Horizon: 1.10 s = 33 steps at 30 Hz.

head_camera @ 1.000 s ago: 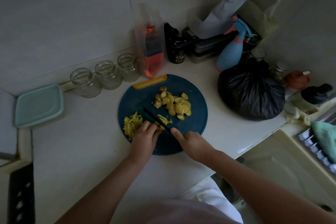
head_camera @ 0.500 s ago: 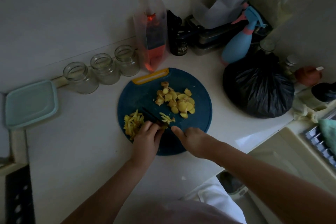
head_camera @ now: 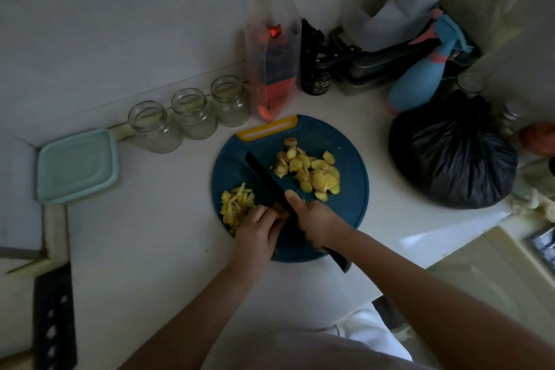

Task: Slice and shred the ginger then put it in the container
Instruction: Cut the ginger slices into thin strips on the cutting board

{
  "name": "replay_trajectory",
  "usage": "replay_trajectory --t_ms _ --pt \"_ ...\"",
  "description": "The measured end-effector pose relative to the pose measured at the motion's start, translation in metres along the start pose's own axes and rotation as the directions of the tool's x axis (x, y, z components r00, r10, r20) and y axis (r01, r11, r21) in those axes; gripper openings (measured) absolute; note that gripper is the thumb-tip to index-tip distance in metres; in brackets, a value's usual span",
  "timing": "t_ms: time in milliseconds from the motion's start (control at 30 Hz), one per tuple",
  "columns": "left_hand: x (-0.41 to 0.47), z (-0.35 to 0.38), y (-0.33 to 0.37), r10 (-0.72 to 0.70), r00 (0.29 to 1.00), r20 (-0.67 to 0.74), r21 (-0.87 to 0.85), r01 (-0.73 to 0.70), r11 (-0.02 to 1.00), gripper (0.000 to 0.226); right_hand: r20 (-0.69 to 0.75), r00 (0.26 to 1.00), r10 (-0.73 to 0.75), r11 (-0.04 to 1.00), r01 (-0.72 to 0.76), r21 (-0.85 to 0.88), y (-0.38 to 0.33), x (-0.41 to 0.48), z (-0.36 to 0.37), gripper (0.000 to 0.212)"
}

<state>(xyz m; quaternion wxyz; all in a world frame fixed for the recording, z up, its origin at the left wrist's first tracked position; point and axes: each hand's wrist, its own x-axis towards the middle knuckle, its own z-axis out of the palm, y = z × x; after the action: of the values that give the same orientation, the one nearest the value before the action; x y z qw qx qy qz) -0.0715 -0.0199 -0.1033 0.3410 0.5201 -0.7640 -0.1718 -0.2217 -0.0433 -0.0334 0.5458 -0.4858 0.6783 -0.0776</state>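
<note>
The right hand [head_camera: 315, 222] holds the black knife [head_camera: 264, 177] in a closed grip, blade over the blue cutting board [head_camera: 345, 213]. The left hand [head_camera: 258, 231] pins a ginger piece [head_camera: 277, 207] with curled fingers, just beside the blade.

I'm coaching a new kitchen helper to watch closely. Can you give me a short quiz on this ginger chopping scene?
1. Which hand grips the knife? A) left hand B) right hand C) neither
2. True or false: on the cutting board, the ginger shreds lie left of the ginger slices.
3. Fill in: ___ open glass jars stand in a row by the wall.
Key: 1 B; 2 true; 3 three.
</note>
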Motion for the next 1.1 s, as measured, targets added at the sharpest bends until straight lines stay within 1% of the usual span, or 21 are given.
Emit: replay_trajectory --t_ms 67,133,167,300,467,500,600,700,833,867,967,1000,1100 --pt "-0.001 0.001 -0.001 0.0 1.0 -0.019 -0.002 0.0 1.0 0.022 0.072 0.993 0.096 0.99 -0.103 0.098 0.007 -0.006 -0.008 0.062" --pt "0.001 0.002 -0.002 0.001 1.0 -0.025 0.005 -0.001 1.0 0.024 0.136 0.984 0.116 0.983 -0.133 0.123 0.014 -0.014 -0.012 0.064" --pt "0.001 0.002 -0.001 0.001 1.0 -0.028 0.006 -0.001 1.0 0.024 0.14 0.983 0.117 0.983 -0.135 0.128 0.018 -0.017 -0.013 0.064" --pt "0.003 0.0 0.0 0.012 1.0 -0.028 -0.007 -0.012 1.0 0.019 0.088 0.992 0.086 0.993 -0.092 0.076 0.027 -0.029 -0.013 0.064" --pt "0.002 -0.001 0.001 0.029 1.0 -0.004 0.027 -0.029 0.999 0.021 0.006 1.0 -0.026 0.998 0.026 -0.057 0.033 -0.033 -0.007 0.064" --pt "0.001 -0.001 0.0 0.032 0.999 -0.001 0.03 -0.032 0.999 0.022 -0.005 0.999 -0.04 0.997 0.04 -0.06 0.034 -0.033 -0.006 0.063" --pt "0.001 -0.001 -0.002 0.046 0.999 0.004 0.021 -0.046 0.999 0.022 -0.002 0.999 -0.052 0.997 0.052 -0.056 0.036 -0.032 -0.008 0.063" --pt "0.001 -0.001 -0.003 0.051 0.999 0.011 0.017 -0.051 0.999 0.02 0.022 0.999 -0.049 0.994 0.05 -0.092 0.034 -0.032 -0.011 0.064" --pt "0.002 -0.001 -0.004 0.037 0.999 0.013 -0.008 -0.036 0.999 0.021 0.045 0.999 0.01 0.986 -0.002 -0.167 0.02 -0.034 -0.012 0.066" --pt "0.003 -0.002 -0.004 0.026 1.0 0.012 -0.018 -0.026 0.999 0.021 0.051 0.999 0.004 0.979 0.006 -0.203 0.015 -0.034 -0.012 0.064" --pt "0.002 -0.001 -0.005 0.011 1.0 0.012 -0.038 -0.01 0.999 0.024 0.041 0.998 -0.039 0.968 0.048 -0.246 0.009 -0.034 -0.004 0.041" --pt "0.001 -0.001 -0.005 0.007 1.0 0.012 -0.035 -0.006 0.999 0.025 0.022 0.999 -0.044 0.966 0.048 -0.253 0.009 -0.033 -0.001 0.041" --pt "0.001 0.001 -0.006 0.0 1.0 0.025 -0.011 0.001 1.0 0.024 -0.014 0.999 -0.048 0.945 0.041 -0.324 0.009 -0.023 0.006 0.052"
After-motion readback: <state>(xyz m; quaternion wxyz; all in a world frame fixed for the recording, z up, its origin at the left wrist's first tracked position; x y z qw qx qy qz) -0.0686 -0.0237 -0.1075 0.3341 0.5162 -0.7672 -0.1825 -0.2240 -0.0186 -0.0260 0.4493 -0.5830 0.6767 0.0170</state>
